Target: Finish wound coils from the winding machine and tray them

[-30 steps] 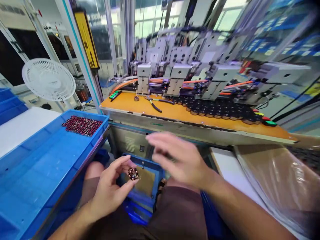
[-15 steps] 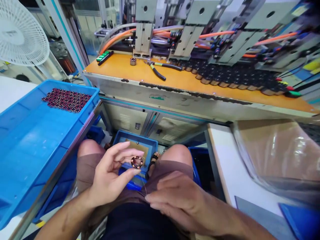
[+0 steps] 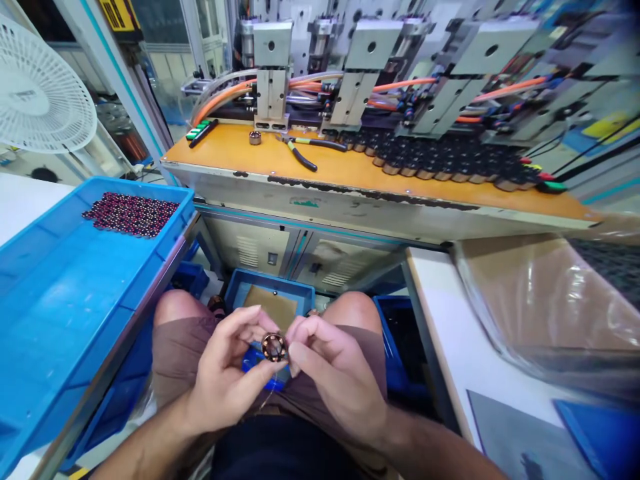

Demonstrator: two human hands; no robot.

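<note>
A small ring-shaped motor stator with copper windings faces up over my lap. My left hand grips it between thumb and fingers at its left and lower edge. At the stator's right edge, the thumb and fingertips of my right hand are pinched together; whatever lies between them is too small to make out. A thin wire hangs below the stator toward my lap.
On my left, a blue tray holds many small wound parts. Ahead, an orange bench under a machine carries pliers, a single stator and rows of black-topped stators. A fan stands at left; plastic-covered cardboard lies right.
My right hand has moved up and in from the lower right, where it held a thin wire drawn out, to the stator's edge. The stator sits slightly lower in view.
</note>
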